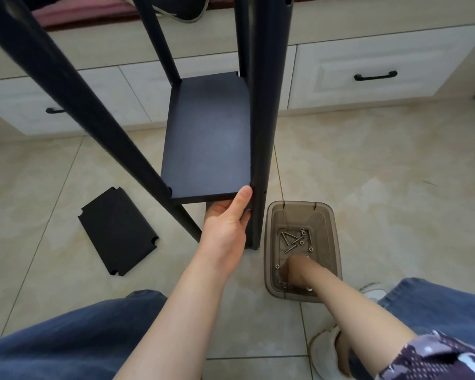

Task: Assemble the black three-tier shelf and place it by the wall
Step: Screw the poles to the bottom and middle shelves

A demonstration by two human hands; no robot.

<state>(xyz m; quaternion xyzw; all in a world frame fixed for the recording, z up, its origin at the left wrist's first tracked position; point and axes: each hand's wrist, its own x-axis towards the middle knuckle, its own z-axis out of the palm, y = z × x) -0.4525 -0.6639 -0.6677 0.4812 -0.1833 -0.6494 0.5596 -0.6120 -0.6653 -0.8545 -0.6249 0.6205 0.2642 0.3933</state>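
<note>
Left hand [226, 223] around shelf board [209, 138] edge

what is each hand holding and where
Left hand grips the flat black shelf board at its near right corner, thumb on top. Right hand, blurred inside the smoky plastic bin: cannot tell.

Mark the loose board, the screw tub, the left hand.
loose board [118, 231], head view, middle of top face
screw tub [299, 205], head view, far rim
left hand [225, 229], head view, back of hand
</note>
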